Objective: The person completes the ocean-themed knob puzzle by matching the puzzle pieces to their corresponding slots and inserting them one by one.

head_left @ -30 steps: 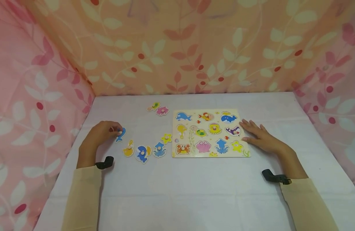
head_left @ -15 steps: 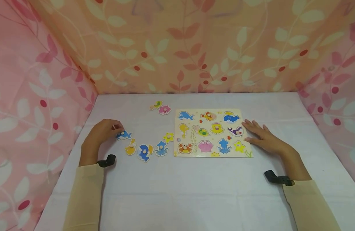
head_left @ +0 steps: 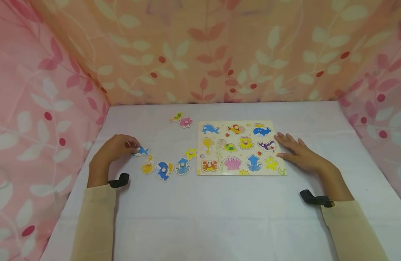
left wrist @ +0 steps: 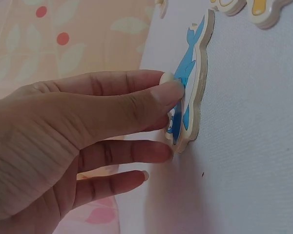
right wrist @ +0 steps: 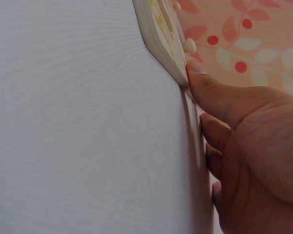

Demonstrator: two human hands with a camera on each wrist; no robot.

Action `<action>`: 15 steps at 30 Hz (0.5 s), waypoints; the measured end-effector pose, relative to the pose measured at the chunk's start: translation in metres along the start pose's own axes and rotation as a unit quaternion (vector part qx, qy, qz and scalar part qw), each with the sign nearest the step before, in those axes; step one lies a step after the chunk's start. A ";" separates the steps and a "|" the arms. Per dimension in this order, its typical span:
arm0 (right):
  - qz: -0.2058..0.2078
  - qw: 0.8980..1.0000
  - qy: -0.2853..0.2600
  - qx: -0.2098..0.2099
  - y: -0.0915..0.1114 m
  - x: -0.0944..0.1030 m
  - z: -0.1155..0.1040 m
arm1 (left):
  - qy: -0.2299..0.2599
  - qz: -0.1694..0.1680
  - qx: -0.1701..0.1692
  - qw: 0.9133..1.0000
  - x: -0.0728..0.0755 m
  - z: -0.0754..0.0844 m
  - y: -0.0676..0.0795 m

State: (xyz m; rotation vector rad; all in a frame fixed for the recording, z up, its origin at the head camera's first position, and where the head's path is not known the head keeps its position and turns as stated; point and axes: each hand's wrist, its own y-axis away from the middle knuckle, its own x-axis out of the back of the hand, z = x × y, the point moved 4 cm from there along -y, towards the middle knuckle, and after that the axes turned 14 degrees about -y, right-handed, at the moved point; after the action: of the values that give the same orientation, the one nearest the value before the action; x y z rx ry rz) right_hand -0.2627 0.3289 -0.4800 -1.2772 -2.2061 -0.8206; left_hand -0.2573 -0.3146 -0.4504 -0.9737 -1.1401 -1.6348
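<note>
My left hand [head_left: 117, 150] pinches the knob of a blue dolphin puzzle piece [head_left: 143, 151] between thumb and fingers. In the left wrist view the dolphin piece [left wrist: 187, 66] stands steeply across the picture, its thick pale edge showing. My right hand [head_left: 296, 154] lies with spread, straight fingers at the right edge of the wooden puzzle board [head_left: 216, 172]. In the right wrist view its thumb [right wrist: 210, 90] touches the corner side of the board [right wrist: 161, 53]. Knobbed crab [head_left: 209, 166], octopus [head_left: 245, 143], fish and purple whale pieces sit in the board.
Near the left hand lie a yellow seahorse piece [head_left: 148, 166], a blue whale piece [head_left: 162, 171], a squid piece [head_left: 182, 166] and a starfish piece [head_left: 191, 153]. Farther back are a turtle piece [head_left: 176, 117] and a pink shell piece [head_left: 186, 122]. Patterned cloth walls [head_left: 187, 47] surround the white table.
The dolphin piece has turned from standing roughly upright to lying sideways, tail to the right, in my left hand. My right hand has stayed at the board's edge.
</note>
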 end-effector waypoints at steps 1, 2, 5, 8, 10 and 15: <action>0.001 1.000 -0.001 -0.001 0.000 0.001 0.000 | 0.001 -0.002 0.004 1.000 0.000 0.001 -0.001; 0.002 1.000 -0.003 0.000 0.001 0.001 0.001 | 0.001 -0.004 0.007 1.000 0.000 0.001 -0.002; 0.001 1.000 -0.005 0.002 0.003 0.000 0.002 | 0.000 -0.014 0.014 1.000 -0.002 0.002 -0.003; 0.003 1.000 -0.003 0.006 0.002 -0.001 0.002 | -0.005 -0.014 0.013 1.000 -0.003 0.003 -0.003; 0.006 1.000 -0.001 0.006 0.001 0.000 0.001 | -0.008 -0.012 0.014 1.000 -0.003 0.003 -0.003; 0.007 1.000 0.001 0.004 -0.001 0.002 0.000 | -0.023 -0.008 0.007 1.000 -0.001 0.005 -0.003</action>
State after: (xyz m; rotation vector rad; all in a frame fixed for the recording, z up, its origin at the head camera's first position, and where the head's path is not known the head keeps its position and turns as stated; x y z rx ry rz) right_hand -0.2639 0.3297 -0.4790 -1.2858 -2.1942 -0.8075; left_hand -0.2589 -0.3094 -0.4510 -0.9996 -1.1916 -1.6216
